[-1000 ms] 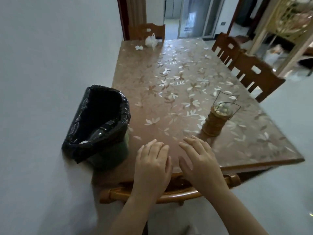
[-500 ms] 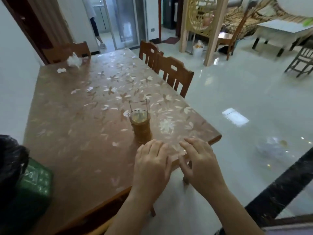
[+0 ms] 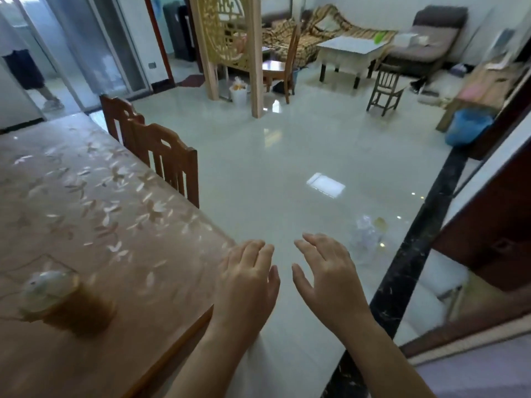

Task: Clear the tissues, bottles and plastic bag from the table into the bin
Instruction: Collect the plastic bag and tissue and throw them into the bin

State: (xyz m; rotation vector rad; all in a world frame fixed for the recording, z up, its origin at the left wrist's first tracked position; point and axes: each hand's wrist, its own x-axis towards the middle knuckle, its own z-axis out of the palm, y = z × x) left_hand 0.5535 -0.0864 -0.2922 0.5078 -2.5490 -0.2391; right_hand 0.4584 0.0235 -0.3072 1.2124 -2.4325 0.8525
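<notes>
My left hand (image 3: 247, 278) and my right hand (image 3: 327, 274) are held out palms down, fingers apart and holding nothing, past the near right corner of the brown flower-patterned table (image 3: 86, 202) and above the floor. A crumpled clear plastic bag (image 3: 366, 235) lies on the pale floor tiles just beyond my right hand. The black-lined bin, the tissues and the white bag at the table's far end are out of view.
A brown woven holder (image 3: 61, 301) with a wire handle stands on the table near its front edge. Two wooden chairs (image 3: 163, 159) line the table's right side. A dark marble threshold strip (image 3: 402, 282) runs along the right. Farther off are a wooden screen (image 3: 230, 47), a small chair (image 3: 385, 90) and a blue bin (image 3: 467, 127).
The view has swung right, away from the bin and the table's far end, toward the open floor. Both hands stay in front of me, now off the table edge.
</notes>
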